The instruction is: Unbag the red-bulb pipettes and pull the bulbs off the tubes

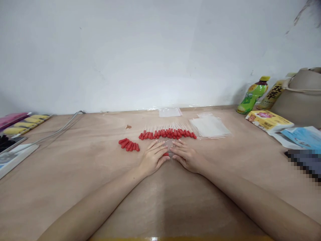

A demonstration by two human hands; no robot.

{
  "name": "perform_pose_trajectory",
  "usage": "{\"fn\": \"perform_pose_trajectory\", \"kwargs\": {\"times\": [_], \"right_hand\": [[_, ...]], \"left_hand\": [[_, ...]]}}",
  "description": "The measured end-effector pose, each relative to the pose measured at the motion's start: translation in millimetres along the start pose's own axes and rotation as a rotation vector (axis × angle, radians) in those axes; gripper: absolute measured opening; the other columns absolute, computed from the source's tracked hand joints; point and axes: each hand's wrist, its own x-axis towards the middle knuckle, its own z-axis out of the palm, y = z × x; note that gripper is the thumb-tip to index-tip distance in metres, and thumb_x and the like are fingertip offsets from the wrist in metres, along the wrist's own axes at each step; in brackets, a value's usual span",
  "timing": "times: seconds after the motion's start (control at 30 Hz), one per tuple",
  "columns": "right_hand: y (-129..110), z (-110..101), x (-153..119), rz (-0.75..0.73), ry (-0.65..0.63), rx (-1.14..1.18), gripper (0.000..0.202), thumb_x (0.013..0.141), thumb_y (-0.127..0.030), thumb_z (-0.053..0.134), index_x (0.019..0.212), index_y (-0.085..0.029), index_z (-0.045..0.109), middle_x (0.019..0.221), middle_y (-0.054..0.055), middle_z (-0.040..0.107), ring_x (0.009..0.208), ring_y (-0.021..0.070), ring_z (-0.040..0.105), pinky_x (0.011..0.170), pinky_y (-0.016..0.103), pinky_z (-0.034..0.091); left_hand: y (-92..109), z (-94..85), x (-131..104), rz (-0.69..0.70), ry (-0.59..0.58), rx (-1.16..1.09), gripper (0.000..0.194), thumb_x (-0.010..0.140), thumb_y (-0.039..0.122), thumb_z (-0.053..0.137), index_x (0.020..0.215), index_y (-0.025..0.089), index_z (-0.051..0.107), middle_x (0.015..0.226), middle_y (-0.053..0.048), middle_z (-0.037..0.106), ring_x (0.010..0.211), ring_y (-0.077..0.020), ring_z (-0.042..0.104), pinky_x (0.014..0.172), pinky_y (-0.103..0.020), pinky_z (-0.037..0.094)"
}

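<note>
My left hand (153,158) and my right hand (186,156) rest palm down on a clear plastic bag (169,144) on the table, fingers pointing toward each other. The fingers of both hands are extended, thumbs toward me. A red-ended item (166,154) shows between the hands, beside my left fingers; the rest of it is unclear. Just beyond the hands lies a long row of red-tipped clear sticks (164,133). Left of my left hand, several red pieces (129,145) lie in a smaller group.
Clear bags (210,125) lie right of the row, and another bag (170,112) by the wall. Bottles (253,95), a yellow box (268,120), blue packet (302,136) and dark phone-like object (304,162) are at right. A cable (66,126) and packaged items (26,124) are left.
</note>
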Motion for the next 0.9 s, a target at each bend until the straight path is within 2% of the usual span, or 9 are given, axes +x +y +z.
{"fn": "perform_pose_trajectory", "kwargs": {"times": [0.17,0.4,0.6,0.9], "right_hand": [[-1.0,0.5,-0.2,-0.031,0.013,0.027,0.027,0.087,-0.019,0.044,0.11,-0.012,0.056,0.109,0.011,0.062,0.113,0.0202,0.05,0.097,0.04,0.042],[-5.2,-1.3,-0.2,-0.1,0.024,-0.016,0.024,0.086,-0.015,0.043,0.105,-0.011,0.057,0.102,0.011,0.065,0.099,0.0166,0.059,0.096,0.036,0.045],[-7.5,-3.9,1.5,-0.168,0.065,-0.082,0.018,0.084,-0.014,0.046,0.096,-0.01,0.059,0.094,0.011,0.067,0.09,0.0166,0.062,0.094,0.035,0.046],[-7.1,-7.9,1.1,-0.266,0.097,-0.157,0.017,0.085,-0.015,0.047,0.096,-0.01,0.059,0.09,0.01,0.068,0.094,0.0171,0.061,0.096,0.034,0.046]], "left_hand": [[1.6,-0.5,0.6,0.023,-0.013,0.036,0.027,0.085,0.025,0.049,0.109,0.016,0.056,0.108,-0.005,0.064,0.111,-0.0188,0.052,0.1,-0.043,0.037],[3.8,-6.3,0.5,0.109,-0.039,0.083,0.018,0.084,0.018,0.048,0.097,0.014,0.06,0.107,-0.006,0.064,0.112,-0.02,0.051,0.102,-0.044,0.034],[4.2,-10.8,1.4,0.102,-0.099,0.045,0.016,0.086,0.019,0.045,0.092,0.015,0.059,0.105,-0.005,0.065,0.112,-0.018,0.052,0.103,-0.041,0.032],[5.1,-15.1,2.4,0.112,-0.122,0.035,0.017,0.087,0.021,0.043,0.089,0.017,0.059,0.101,-0.004,0.067,0.108,-0.0179,0.054,0.099,-0.04,0.035]]}}
